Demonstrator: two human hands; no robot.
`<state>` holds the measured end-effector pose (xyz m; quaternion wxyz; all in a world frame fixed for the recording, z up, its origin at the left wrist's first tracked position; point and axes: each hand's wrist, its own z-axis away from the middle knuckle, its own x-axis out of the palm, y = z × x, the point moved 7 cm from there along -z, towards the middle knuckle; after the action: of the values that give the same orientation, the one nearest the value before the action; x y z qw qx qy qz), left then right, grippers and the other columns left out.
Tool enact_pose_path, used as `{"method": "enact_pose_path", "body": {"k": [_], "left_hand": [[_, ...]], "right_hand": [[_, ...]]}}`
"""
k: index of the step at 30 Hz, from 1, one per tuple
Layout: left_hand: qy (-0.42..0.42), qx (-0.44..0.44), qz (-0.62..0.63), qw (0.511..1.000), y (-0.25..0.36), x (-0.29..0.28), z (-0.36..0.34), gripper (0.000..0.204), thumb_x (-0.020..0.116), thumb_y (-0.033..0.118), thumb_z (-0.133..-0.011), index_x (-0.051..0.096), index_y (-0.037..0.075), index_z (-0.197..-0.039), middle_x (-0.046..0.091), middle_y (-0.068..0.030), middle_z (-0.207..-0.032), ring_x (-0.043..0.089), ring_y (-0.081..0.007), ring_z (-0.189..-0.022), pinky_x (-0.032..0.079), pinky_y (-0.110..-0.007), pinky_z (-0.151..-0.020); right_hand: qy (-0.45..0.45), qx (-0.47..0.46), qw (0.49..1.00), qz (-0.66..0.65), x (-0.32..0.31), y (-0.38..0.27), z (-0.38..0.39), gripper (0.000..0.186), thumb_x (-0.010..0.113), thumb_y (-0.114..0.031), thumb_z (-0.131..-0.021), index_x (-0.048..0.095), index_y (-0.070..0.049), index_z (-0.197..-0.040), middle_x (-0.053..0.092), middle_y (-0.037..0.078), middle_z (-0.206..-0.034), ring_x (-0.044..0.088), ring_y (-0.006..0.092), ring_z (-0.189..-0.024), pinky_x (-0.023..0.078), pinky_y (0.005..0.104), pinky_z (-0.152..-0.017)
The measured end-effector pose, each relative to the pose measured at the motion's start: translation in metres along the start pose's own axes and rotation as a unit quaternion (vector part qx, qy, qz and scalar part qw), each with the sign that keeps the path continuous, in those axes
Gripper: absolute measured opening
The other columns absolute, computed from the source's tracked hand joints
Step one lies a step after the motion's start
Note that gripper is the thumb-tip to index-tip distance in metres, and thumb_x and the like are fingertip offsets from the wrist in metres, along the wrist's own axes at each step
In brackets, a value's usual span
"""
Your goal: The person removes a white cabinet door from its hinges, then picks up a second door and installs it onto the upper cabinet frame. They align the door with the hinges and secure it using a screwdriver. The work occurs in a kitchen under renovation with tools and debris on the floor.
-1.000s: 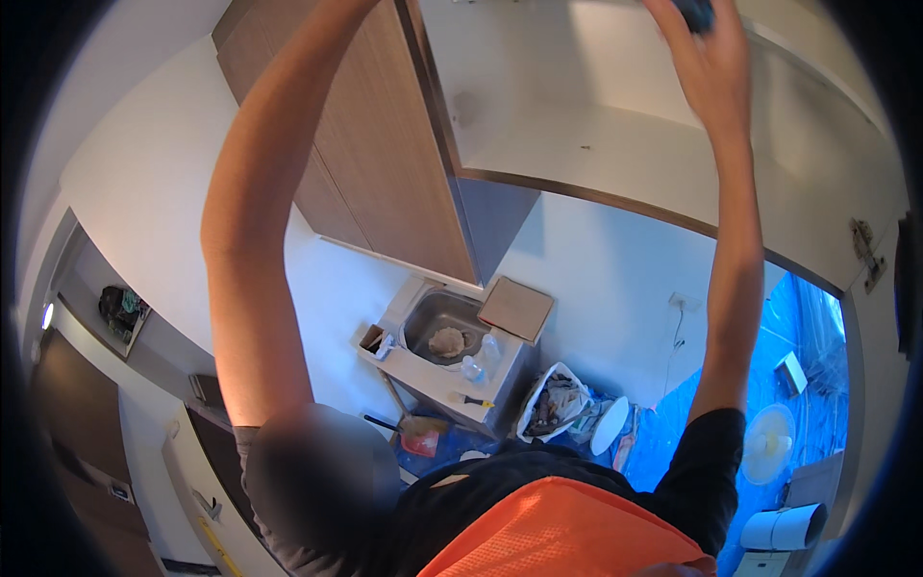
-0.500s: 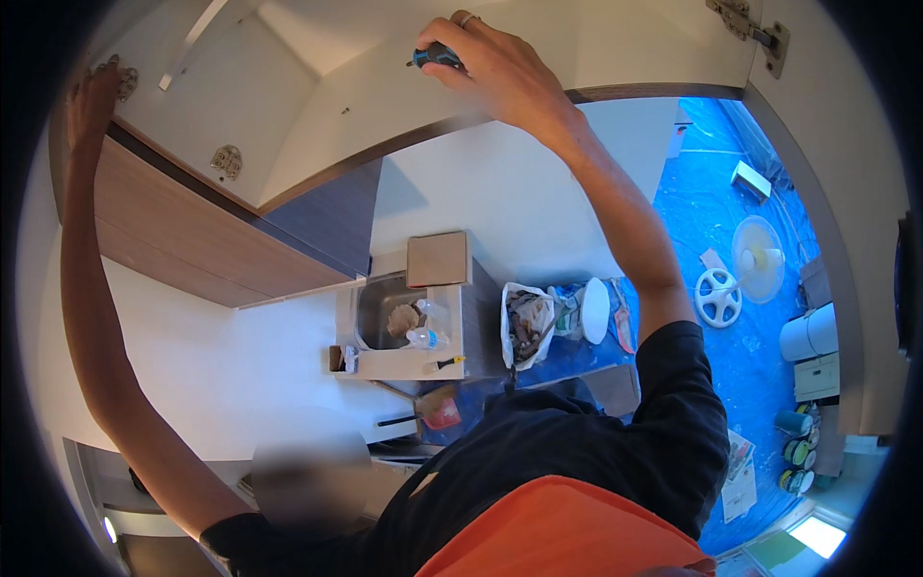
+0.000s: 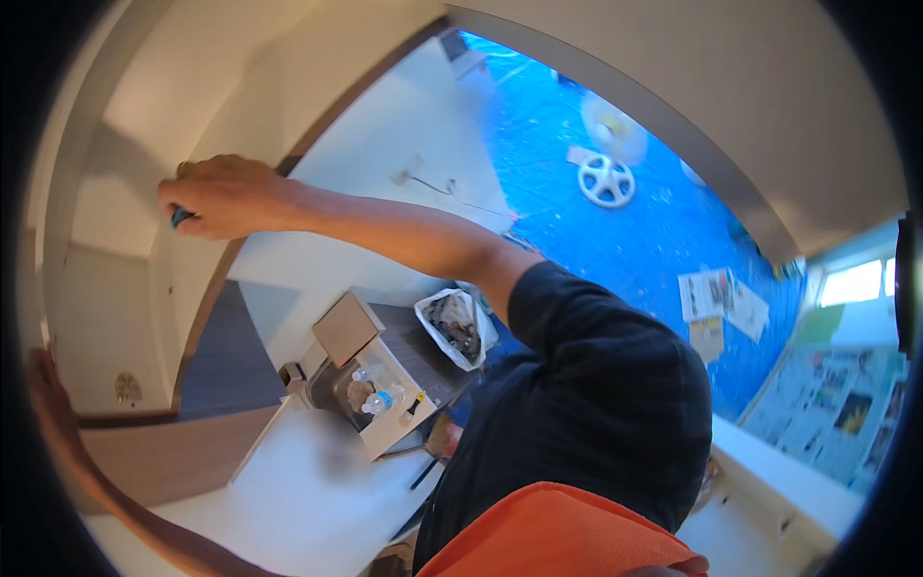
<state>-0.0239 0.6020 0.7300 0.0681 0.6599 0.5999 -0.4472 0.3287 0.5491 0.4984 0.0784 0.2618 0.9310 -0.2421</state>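
Observation:
My right hand [image 3: 226, 197] is closed round a small screwdriver with a dark blue-and-black handle [image 3: 180, 217]; only part of the handle shows. The hand is inside an open overhead cabinet, above its pale bottom panel [image 3: 216, 245]. At the far left rim, my left hand [image 3: 48, 385] is by the cabinet's edge, dim, its fingers hard to make out. A metal hinge [image 3: 127, 388] is fixed to the cabinet's inner side near that hand.
Below are a sink counter [image 3: 392, 435] with plastic bottles and a brush, a cardboard box [image 3: 346, 329] and a white bag of debris [image 3: 478, 351]. Blue sheeting [image 3: 548, 159] covers the floor, with a white wheel-shaped base [image 3: 606, 181] and newspapers [image 3: 707, 293]. A cabinet door [image 3: 711, 106] hangs at upper right.
The view has turned, swinging the scene round. My right hand, still holding the screwdriver, now appears further left and lower. The left hand appears lower at the left rim.

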Motion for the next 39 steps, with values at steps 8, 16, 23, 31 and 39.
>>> {"method": "enact_pose_path", "body": {"k": [8, 16, 23, 31, 39], "left_hand": [[-0.051, -0.097, 0.29, 0.951, 0.113, 0.196, 0.066, 0.033, 0.068, 0.032, -0.1, 0.07, 0.0, -0.106, 0.073, -0.0109, -0.089, 0.066, -0.0172, -0.081, 0.054, -0.035, -0.076], [-0.04, -0.143, 0.433, 0.889, 0.114, 0.219, 0.07, 0.032, 0.07, 0.028, -0.095, 0.075, -0.002, -0.104, 0.076, -0.0138, -0.09, 0.068, -0.0189, -0.08, 0.054, -0.035, -0.076], [-0.003, -0.177, 0.33, 0.927, 0.127, 0.19, 0.077, 0.029, 0.073, 0.03, -0.092, 0.076, 0.006, -0.108, 0.077, -0.0151, -0.096, 0.073, -0.0256, -0.086, 0.055, -0.036, -0.078], [0.029, -0.158, 0.379, 0.911, 0.134, 0.181, 0.082, 0.034, 0.073, 0.033, -0.092, 0.074, 0.003, -0.109, 0.072, -0.0169, -0.084, 0.069, -0.025, -0.077, 0.053, -0.037, -0.073], [0.029, -0.192, 0.381, 0.904, 0.135, 0.192, 0.083, 0.029, 0.07, 0.028, -0.09, 0.071, 0.008, -0.111, 0.074, -0.0178, -0.101, 0.07, -0.0346, -0.101, 0.054, -0.043, -0.089]], "right_hand": [[-0.05, 0.048, 0.998, 0.008, 0.007, 0.006, -0.001, 0.025, 0.07, -0.027, -0.088, 0.063, -0.012, -0.107, 0.067, 0.012, -0.101, 0.067, 0.0319, -0.098, 0.053, 0.0459, -0.083], [-0.049, 0.079, 0.995, -0.024, 0.014, 0.012, -0.008, 0.029, 0.075, -0.027, -0.087, 0.065, -0.005, -0.103, 0.071, 0.015, -0.1, 0.067, 0.0372, -0.098, 0.053, 0.049, -0.085], [-0.02, 0.058, 0.998, -0.014, -0.001, -0.007, -0.01, 0.023, 0.073, -0.023, -0.092, 0.064, -0.007, -0.106, 0.071, 0.013, -0.093, 0.068, 0.0299, -0.084, 0.052, 0.0408, -0.074], [0.002, 0.086, 0.996, 0.002, -0.006, -0.004, -0.007, 0.028, 0.077, -0.026, -0.09, 0.065, -0.007, -0.106, 0.07, 0.011, -0.086, 0.064, 0.0244, -0.075, 0.052, 0.036, -0.072], [-0.012, 0.137, 0.989, -0.057, 0.005, 0.002, -0.014, 0.031, 0.078, -0.026, -0.09, 0.065, -0.004, -0.108, 0.068, 0.005, -0.087, 0.063, 0.0126, -0.072, 0.051, 0.0283, -0.067]]}}
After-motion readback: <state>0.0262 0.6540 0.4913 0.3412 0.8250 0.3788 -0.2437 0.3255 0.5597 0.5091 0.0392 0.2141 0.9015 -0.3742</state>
